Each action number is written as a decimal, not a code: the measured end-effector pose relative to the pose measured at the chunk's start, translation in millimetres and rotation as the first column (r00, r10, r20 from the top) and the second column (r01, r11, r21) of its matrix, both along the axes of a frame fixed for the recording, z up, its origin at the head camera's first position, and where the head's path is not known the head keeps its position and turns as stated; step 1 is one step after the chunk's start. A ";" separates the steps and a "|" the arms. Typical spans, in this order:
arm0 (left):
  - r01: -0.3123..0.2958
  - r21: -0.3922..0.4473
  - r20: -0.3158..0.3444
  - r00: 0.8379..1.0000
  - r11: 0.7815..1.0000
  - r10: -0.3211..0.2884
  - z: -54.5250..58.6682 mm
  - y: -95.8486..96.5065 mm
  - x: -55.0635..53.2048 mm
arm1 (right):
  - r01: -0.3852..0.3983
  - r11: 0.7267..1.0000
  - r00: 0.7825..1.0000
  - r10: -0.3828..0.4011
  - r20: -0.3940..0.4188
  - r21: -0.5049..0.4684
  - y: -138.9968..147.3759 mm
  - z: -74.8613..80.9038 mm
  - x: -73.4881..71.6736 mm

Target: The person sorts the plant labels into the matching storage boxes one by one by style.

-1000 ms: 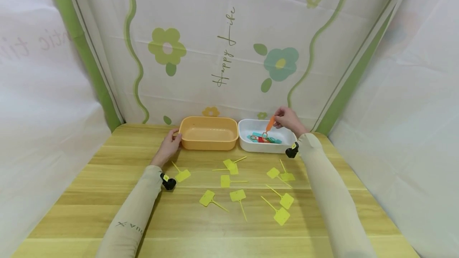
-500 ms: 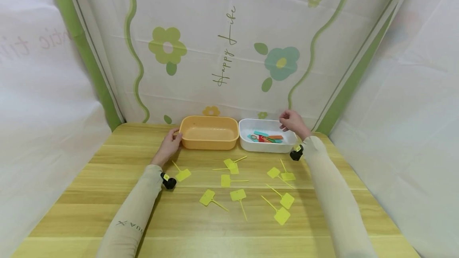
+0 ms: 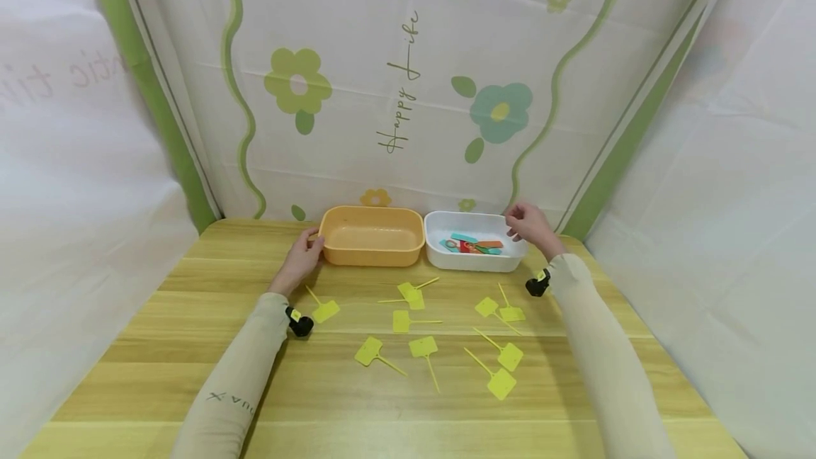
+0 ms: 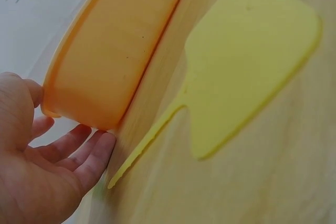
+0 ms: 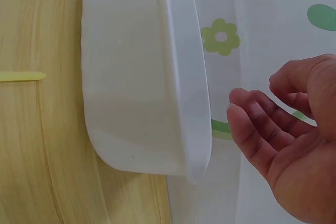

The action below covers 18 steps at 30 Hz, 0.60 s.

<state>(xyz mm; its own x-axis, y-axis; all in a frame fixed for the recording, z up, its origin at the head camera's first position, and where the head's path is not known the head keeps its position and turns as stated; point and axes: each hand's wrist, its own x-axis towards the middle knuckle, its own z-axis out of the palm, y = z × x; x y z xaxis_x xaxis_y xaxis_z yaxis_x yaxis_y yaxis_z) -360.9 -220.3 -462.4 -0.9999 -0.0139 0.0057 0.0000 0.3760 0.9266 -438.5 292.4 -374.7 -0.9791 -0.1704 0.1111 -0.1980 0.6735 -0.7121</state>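
Observation:
My left hand (image 3: pixel 301 258) is at the left end of an orange plastic bin (image 3: pixel 372 258). In the left wrist view its thumb and fingers bend about the rim and end wall. My right hand (image 3: pixel 530 224) hovers over the right end of a white plastic bin (image 3: pixel 474 263), holding nothing, its fingers loosely curled. Inside the white bin lie several small flat tags with rings, among them an orange tag (image 3: pixel 490 244), a teal tag (image 3: pixel 464 238) and a red tag (image 3: pixel 467 248). Nothing lies inside the orange bin.
Several yellow plant-label tags lie scattered on the wooden table (image 3: pixel 255 388) before the bins, including a yellow tag (image 3: pixel 326 312) by my left wrist and a yellow tag (image 3: pixel 501 384) at front right. A printed curtain (image 3: pixel 357 34) hangs right behind both bins.
My right hand has released the orange tag into the white bin, then moved rightward to the bin's end. My left hand has stayed at the orange bin.

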 end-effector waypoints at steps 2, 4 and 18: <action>0.005 -0.005 -0.002 1.000 1.000 -0.005 -0.3 0.0 0.2 | -0.009 1.000 1.000 0.009 -0.007 0.002 1.7 -1.3 2.5; 0.007 -0.004 0.000 1.000 1.000 -0.007 -0.6 0.6 0.0 | -0.009 1.000 1.000 0.009 -0.015 0.014 3.6 -2.6 5.2; 0.051 -0.017 0.031 0.998 0.999 -0.050 6.6 -3.0 4.4 | 0.017 1.000 0.997 -0.016 -0.077 0.023 25.1 -21.7 21.1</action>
